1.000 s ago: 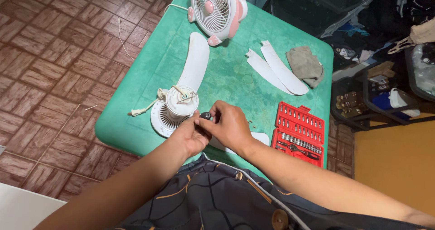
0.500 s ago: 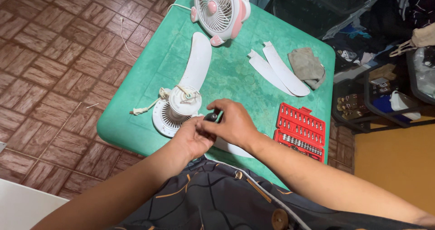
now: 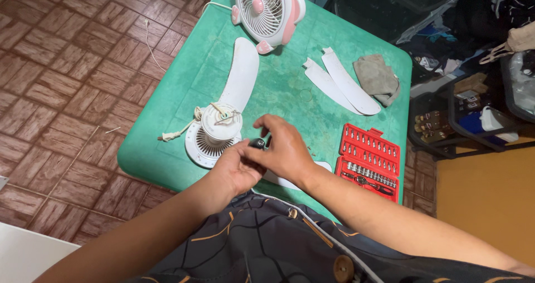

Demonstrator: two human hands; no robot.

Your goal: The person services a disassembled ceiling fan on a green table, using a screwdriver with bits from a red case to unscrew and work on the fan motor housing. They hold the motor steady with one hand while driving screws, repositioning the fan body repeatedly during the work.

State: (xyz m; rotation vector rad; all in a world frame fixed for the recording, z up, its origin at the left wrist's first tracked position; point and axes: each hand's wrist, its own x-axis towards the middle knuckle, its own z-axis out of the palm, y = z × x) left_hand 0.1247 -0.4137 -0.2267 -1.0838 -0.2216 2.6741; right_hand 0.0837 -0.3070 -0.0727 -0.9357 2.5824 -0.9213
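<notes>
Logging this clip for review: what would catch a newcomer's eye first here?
Probably the green table, with both hands meeting at its near edge: the left hand and right hand grip a small dark tool. Beside them lies a white fan motor with one blade attached; a red socket set lies open at right, a pink-and-white fan at the far edge.

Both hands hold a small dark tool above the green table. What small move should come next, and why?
Probably lower the dark tool toward the white fan motor. Both the left hand and the right hand pinch it just beside the motor, which lies open with a blade attached.
</notes>
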